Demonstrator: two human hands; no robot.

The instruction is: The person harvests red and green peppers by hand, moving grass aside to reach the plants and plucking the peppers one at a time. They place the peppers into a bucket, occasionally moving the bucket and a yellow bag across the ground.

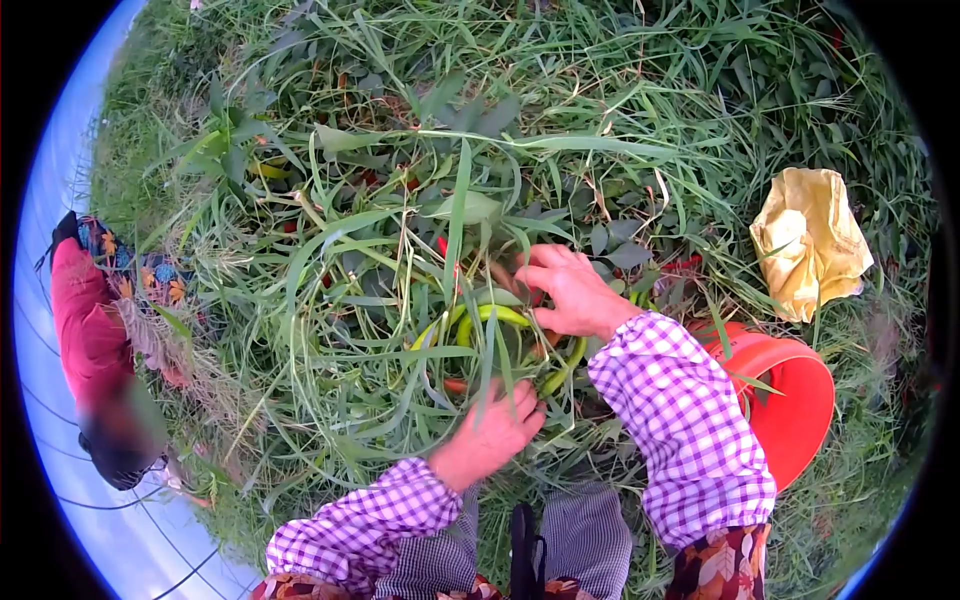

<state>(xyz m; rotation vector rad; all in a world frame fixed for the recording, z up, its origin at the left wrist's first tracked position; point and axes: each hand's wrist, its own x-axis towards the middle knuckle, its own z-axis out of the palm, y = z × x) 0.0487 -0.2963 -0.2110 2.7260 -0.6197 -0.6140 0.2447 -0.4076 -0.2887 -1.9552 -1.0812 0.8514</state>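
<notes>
Long green chili peppers (500,314) hang among the leaves and grass blades between my two hands, some yellowish. Red chili peppers (455,385) show lower down and beside the stems. My right hand (575,292) reaches in from the right, thumb and fingers apart around the foliage, with a bit of red between them. From below, my left hand (490,435) comes up to the plant, its fingers spread near the tip of a curved green pepper (565,368). Grass blades partly cover its fingers. I see nothing held in either hand.
An orange-red bucket (800,400) lies tipped on its side by my right forearm. Beyond it, a crumpled yellow bag (810,245) rests on the grass. Another person in a pink top (85,320) is at the far left. Dense grass and pepper plants surround everything.
</notes>
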